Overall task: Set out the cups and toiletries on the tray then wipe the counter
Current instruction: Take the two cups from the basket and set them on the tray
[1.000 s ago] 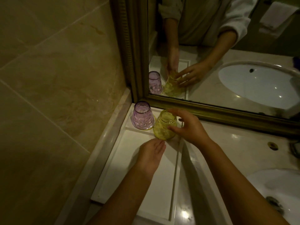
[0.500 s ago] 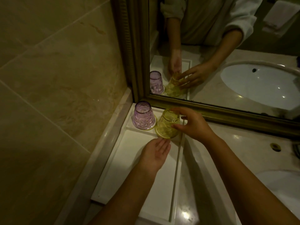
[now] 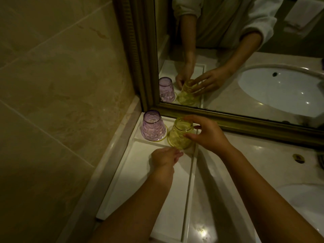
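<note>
One head-worn wide-angle view, looking forward and steeply down into a bathroom counter corner.

The camera sits above and behind both forearms, close over the right hand point(image 3: 208, 135) pinching the upturned yellow cup point(image 3: 180, 135); the white tray point(image 3: 133, 186) runs from that grip back toward the viewer, the tiled wall lies left of it, and the framed mirror point(image 3: 245, 50) beyond it gives a second, facing angle on the same cup and hands.
</note>
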